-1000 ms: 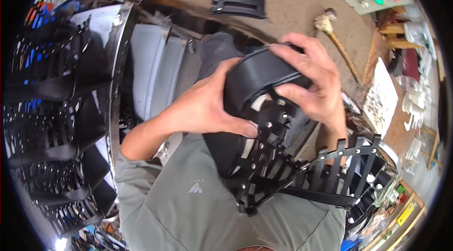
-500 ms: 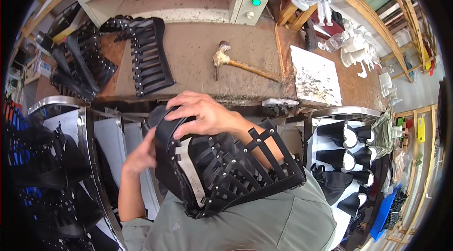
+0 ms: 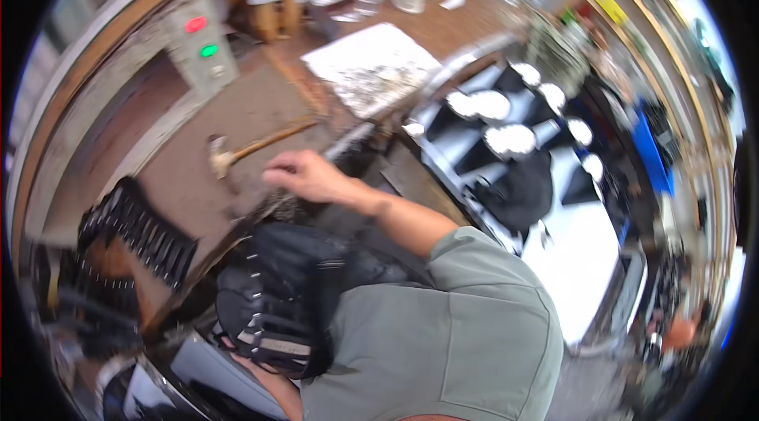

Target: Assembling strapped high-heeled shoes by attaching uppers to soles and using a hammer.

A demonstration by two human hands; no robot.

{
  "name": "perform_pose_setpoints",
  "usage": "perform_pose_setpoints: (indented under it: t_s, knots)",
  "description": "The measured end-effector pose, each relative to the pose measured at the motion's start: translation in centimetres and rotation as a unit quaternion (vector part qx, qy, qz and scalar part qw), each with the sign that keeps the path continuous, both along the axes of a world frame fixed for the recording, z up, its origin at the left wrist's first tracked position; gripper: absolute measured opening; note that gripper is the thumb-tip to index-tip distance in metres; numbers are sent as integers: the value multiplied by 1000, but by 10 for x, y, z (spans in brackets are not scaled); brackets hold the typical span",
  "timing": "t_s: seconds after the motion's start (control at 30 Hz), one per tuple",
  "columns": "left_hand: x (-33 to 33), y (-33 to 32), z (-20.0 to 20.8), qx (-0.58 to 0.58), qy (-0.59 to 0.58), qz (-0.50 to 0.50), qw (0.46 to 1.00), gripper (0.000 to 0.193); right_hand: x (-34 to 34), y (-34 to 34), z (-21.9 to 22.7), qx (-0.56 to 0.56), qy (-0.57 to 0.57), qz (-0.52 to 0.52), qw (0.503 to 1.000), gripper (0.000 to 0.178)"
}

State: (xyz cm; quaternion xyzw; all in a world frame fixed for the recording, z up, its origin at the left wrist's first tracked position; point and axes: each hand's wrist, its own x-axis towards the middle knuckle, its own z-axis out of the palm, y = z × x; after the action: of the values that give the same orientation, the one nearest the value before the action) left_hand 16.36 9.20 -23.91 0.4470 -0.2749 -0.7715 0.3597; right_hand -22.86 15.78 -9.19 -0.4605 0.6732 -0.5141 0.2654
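A black strappy leather boot upper (image 3: 277,294) with rows of metal studs and a pale sole strip (image 3: 273,344) rests against my front, blurred by motion. My left hand (image 3: 229,344) is closed around its lower left side, with most of the fingers hidden beneath the leather. Raised above the bench's front edge, apart from the upper, is my right hand (image 3: 304,174). Its fingers are curled together, and whether anything small is between them does not show. The hammer (image 3: 253,146), with a wooden handle, lies on the bench just beyond that hand.
Another strappy black upper (image 3: 146,223) lies on the bench at left. A machine with red and green buttons (image 3: 198,41) stands behind. The stained white sheet (image 3: 371,65) is at the far side. At right, a white rack surface (image 3: 581,263) carries several black pieces with white ends.
The view has swung to the right. My right hand has left the upper and moved out over the bench edge. My left hand stays with the upper, which has turned and lowered.
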Motion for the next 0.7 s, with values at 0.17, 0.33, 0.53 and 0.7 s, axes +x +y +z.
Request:
perform_pose_setpoints:
  t_s: [0.17, 0.33, 0.53, 0.7]
  knots:
    - [-28, -21, -26, 22, 97, -111, 989, 54, 19, 73, -33, -2, -26, -49, 998, 31]
    - [-12, -55, -61, 26, 177, -153, 972, 54, 23, 134, -4, -78, 241, -302, 919, 20]
    - [-49, -50, 3, 23, 130, -178, 975, 53, 5, 182, 44, -58, 474, -433, 764, 37]
    - [-55, -92, -18, -142, -188, -329, 915, 69, -6, 211, 62, 114, 425, -559, 703, 53]
